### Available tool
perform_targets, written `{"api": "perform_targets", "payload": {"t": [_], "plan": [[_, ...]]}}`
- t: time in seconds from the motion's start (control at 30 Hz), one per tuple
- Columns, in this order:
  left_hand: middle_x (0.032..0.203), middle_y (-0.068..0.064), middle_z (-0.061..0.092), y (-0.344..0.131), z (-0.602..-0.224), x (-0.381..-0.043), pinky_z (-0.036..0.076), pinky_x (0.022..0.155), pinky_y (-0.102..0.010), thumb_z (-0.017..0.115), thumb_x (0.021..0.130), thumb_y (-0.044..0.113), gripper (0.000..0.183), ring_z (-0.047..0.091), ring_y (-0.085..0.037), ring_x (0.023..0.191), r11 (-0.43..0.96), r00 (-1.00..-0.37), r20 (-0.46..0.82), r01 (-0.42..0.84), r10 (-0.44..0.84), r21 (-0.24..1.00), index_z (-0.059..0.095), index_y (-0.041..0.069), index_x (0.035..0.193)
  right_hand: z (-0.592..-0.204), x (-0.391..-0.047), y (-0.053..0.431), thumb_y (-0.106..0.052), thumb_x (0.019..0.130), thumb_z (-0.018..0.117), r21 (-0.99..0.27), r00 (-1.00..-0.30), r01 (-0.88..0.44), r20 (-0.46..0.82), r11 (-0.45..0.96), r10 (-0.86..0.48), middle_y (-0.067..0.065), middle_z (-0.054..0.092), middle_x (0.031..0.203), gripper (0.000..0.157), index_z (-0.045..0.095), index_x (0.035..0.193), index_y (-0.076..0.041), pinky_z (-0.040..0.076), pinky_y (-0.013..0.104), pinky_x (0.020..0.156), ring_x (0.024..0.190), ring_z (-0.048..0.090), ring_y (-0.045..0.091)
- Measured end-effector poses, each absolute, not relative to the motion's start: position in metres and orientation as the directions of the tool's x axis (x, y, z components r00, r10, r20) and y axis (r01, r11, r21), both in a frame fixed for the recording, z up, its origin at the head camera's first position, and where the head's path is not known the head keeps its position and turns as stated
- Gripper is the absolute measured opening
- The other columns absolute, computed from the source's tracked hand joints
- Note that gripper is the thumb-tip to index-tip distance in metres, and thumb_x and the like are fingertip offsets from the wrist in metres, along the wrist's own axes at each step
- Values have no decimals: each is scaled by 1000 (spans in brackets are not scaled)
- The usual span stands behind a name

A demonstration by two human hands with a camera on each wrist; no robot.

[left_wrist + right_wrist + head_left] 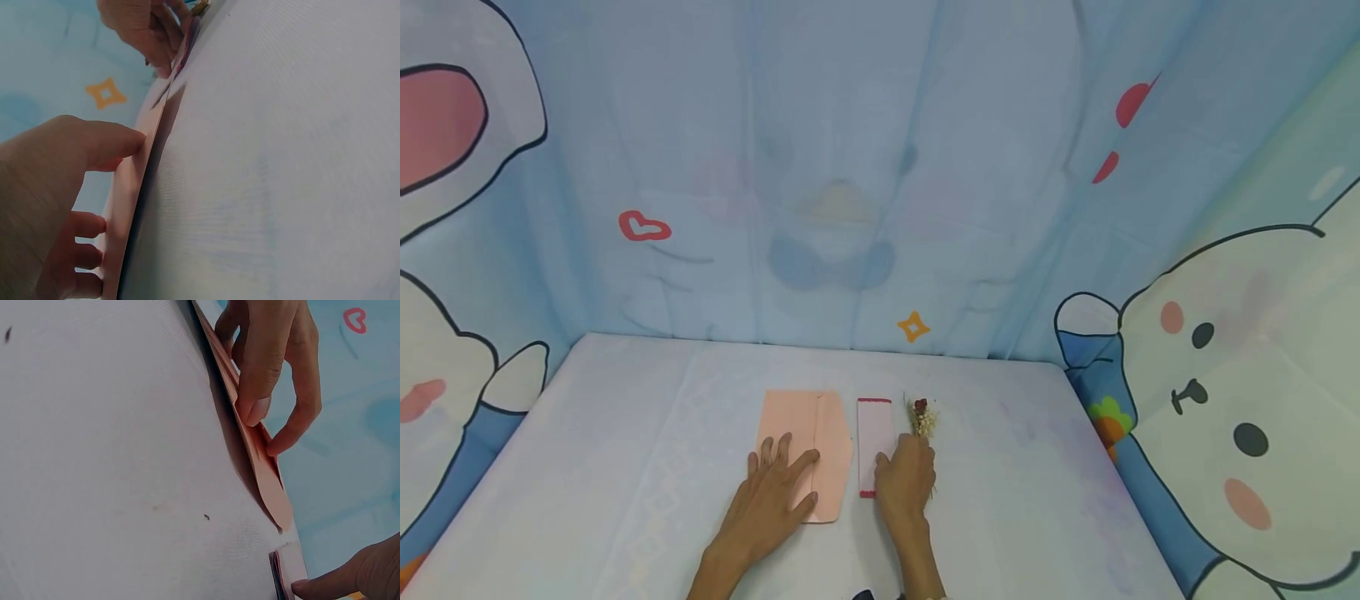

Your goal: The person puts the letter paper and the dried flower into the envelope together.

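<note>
A peach-coloured paper envelope (827,417) with a flap lies on the white table in the head view. My left hand (767,504) rests on it with spread fingers; the thumb lies at its near edge in the left wrist view. To the right is a narrow pale pink strip (874,429) with red ends. My right hand (906,483) is over the strip's right side, and its thumb (319,586) touches the strip. A small bunch of dried flowers (922,415) sticks out beyond the right hand, its stems mostly hidden. I cannot tell whether the fingers grip them.
The white tabletop (1037,483) surrounds the papers. Behind it hangs a light blue curtain (850,125) printed with cartoon figures. A dark object (863,595) shows at the bottom edge of the head view. Tiny dark specks (206,517) lie on the cloth.
</note>
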State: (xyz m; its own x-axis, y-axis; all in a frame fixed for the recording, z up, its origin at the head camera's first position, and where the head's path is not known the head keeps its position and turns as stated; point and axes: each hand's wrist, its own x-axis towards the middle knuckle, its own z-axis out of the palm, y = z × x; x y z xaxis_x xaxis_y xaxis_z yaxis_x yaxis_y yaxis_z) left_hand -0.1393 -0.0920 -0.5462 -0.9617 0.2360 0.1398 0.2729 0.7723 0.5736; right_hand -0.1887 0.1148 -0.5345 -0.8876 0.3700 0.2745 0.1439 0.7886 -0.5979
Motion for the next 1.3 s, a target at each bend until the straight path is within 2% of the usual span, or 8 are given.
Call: {"api": "perform_targets", "payload": {"t": [0.23, 0.33, 0.53, 0.73, 0.87, 0.97, 1.17, 1.3], "plan": [[178, -22, 32, -94, -549, -139, 43, 119, -77, 67, 107, 38, 54, 24, -55, 165, 769, -965, 141, 261, 221, 583, 56, 29, 159, -538, -192, 114, 8, 85, 81, -669, -877, 131, 266, 732, 400, 36, 75, 112, 31, 74, 113, 19, 61, 69, 86, 105, 72, 54], [177, -23, 34, -93, -550, -140, 44, 118, -77, 68, 107, 38, 54, 27, -57, 163, 767, -961, 161, 278, 226, 578, 56, 28, 158, -536, -192, 115, 9, 85, 78, -701, -872, 132, 254, 701, 419, 36, 75, 110, 30, 74, 113, 18, 61, 69, 85, 104, 72, 54], [177, -22, 34, -92, -552, -140, 39, 124, -74, 67, 107, 39, 54, 26, -54, 164, 760, -961, 151, 276, 233, 589, 56, 29, 158, -534, -189, 118, 9, 83, 76, -742, -871, 158, 207, 652, 446, 27, 74, 100, 25, 74, 107, 12, 59, 61, 77, 93, 71, 44], [177, -21, 35, -93, -553, -140, 40, 124, -74, 66, 106, 40, 53, 28, -53, 164, 770, -964, 147, 265, 221, 581, 56, 31, 158, -529, -190, 122, 9, 85, 75, -800, -868, 177, 148, 574, 475, 19, 75, 84, 9, 78, 93, 7, 56, 48, 65, 77, 70, 33], [177, -22, 36, -95, -553, -142, 32, 131, -70, 66, 106, 39, 53, 28, -52, 165, 767, -963, 155, 271, 223, 581, 56, 30, 157, -526, -191, 124, 7, 87, 75, -805, -856, 192, 143, 562, 498, 18, 77, 79, 7, 80, 87, 4, 55, 46, 60, 74, 72, 33], [177, -22, 35, -96, -553, -143, 32, 131, -70, 66, 106, 39, 54, 27, -52, 165, 763, -962, 153, 274, 228, 585, 55, 30, 158, -525, -190, 126, 7, 86, 74, -813, -841, 207, 137, 544, 524, 18, 79, 79, 9, 81, 85, 2, 55, 46, 61, 75, 74, 35], [173, -27, 39, -96, -553, -145, 29, 132, -71, 67, 105, 36, 51, 31, -55, 162, 752, -954, 188, 301, 234, 587, 58, 28, 154, -522, -189, 131, 4, 90, 75, -867, -822, 226, 74, 443, 565, 21, 79, 86, 8, 83, 92, 3, 56, 41, 66, 81, 75, 33], [172, -27, 41, -96, -553, -145, 30, 131, -71, 68, 104, 35, 50, 33, -55, 161, 754, -951, 200, 309, 236, 580, 59, 28, 153, -516, -188, 134, 4, 91, 75, -887, -801, 216, 78, 409, 593, 21, 80, 88, 9, 83, 95, 3, 57, 42, 72, 83, 76, 33]]}}
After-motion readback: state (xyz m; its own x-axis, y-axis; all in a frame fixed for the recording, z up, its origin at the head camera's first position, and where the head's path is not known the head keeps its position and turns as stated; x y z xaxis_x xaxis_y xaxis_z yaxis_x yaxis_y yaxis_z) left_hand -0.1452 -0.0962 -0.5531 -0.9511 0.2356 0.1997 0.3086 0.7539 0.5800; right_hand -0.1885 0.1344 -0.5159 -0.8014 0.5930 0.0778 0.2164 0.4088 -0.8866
